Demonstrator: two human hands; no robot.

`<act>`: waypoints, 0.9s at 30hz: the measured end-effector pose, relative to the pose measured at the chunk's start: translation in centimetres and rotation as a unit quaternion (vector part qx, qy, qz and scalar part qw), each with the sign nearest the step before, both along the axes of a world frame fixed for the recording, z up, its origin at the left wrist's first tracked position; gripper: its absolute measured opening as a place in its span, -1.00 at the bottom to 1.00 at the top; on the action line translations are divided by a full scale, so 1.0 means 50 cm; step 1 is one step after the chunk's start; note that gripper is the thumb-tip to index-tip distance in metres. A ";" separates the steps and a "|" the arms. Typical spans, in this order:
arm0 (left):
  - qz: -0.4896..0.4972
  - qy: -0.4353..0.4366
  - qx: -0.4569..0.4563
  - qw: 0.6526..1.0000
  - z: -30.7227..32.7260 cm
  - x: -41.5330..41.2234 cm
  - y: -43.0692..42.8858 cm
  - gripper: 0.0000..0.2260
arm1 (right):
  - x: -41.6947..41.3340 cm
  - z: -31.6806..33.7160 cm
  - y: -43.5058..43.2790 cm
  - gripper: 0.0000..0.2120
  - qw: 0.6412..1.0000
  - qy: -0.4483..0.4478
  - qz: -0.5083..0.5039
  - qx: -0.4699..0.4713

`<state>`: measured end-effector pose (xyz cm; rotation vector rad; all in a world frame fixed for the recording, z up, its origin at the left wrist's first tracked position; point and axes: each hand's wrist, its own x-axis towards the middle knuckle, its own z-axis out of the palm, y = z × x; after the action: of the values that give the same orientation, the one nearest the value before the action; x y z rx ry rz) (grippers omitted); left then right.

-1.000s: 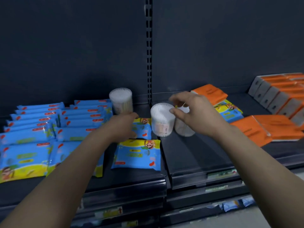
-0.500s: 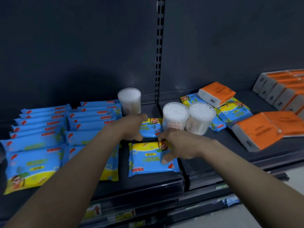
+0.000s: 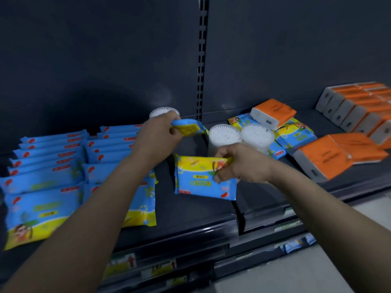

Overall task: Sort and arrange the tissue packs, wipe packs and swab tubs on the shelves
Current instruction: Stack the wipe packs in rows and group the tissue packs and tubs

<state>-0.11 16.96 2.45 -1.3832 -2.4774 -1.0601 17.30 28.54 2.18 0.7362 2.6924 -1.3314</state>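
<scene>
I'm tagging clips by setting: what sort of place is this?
Most likely a shop aisle. The dark metal shelving has a slotted upright, price labels run along its front edge, and many identical wipe packs and orange tissue packs lie in rows.

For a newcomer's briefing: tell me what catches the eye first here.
At the middle, the left hand grips a wipe pack and the right hand a second pack, nearer the camera. Orange tissue packs stand out on the right shelf, and two white swab tubs stand behind the right hand.
</scene>
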 end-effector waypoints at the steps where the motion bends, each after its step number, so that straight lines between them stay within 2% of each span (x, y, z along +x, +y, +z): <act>1: 0.006 -0.038 0.050 0.998 0.004 0.001 -0.008 -0.85 | 0.000 0.003 -0.002 -0.75 0.999 0.025 -0.017 -0.017; 3: 0.012 -0.044 0.132 0.990 0.012 0.001 -0.026 -0.83 | -0.005 0.008 -0.006 -0.74 0.992 0.092 -0.043 -0.073; 5: 0.034 -0.039 0.166 0.985 0.020 0.008 -0.051 -0.79 | -0.011 0.013 -0.011 -0.76 0.976 0.156 -0.074 -0.131; 6: 0.038 -0.068 0.175 0.981 0.026 0.015 -0.065 -0.75 | -0.014 0.018 -0.017 -0.78 0.967 0.180 -0.091 -0.154; 8: 0.015 -0.195 0.212 0.957 0.043 0.035 -0.097 -0.72 | -0.019 0.024 -0.031 -0.90 0.946 0.215 -0.130 -0.204; 10: 0.011 -0.313 0.259 0.914 0.056 0.060 -0.134 -0.73 | -0.024 0.027 -0.044 -0.92 0.920 0.222 -0.163 -0.279; 11: 0.015 -0.344 0.274 0.898 0.060 0.072 -0.152 -0.75 | -0.028 0.029 -0.050 -0.96 0.909 0.213 -0.167 -0.315; 17: 0.064 -0.427 0.333 0.839 0.060 0.086 -0.265 -0.75 | -0.069 0.029 -0.093 -0.89 0.867 0.183 -0.134 -0.445; 20: 0.104 -0.357 0.314 0.874 0.050 0.077 -0.324 -0.79 | -0.092 0.033 -0.126 -0.96 0.854 0.157 -0.106 -0.485; 22: 0.122 -0.333 0.293 0.888 0.047 0.069 -0.361 -0.72 | -0.105 0.040 -0.146 -0.80 0.851 0.157 -0.071 -0.496; 25: 0.115 -0.344 0.280 0.889 0.048 0.047 -0.417 -0.62 | -0.124 0.048 -0.175 -0.70 0.871 0.179 -0.049 -0.456; 27: 0.095 -0.342 0.235 0.905 0.047 0.023 -0.457 -0.63 | -0.140 0.059 -0.195 -0.70 0.891 0.201 -0.073 -0.400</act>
<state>1.04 -5.89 4.82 -0.6727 -2.3962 -2.1945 10.30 18.78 5.14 0.5982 1.9696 -2.6066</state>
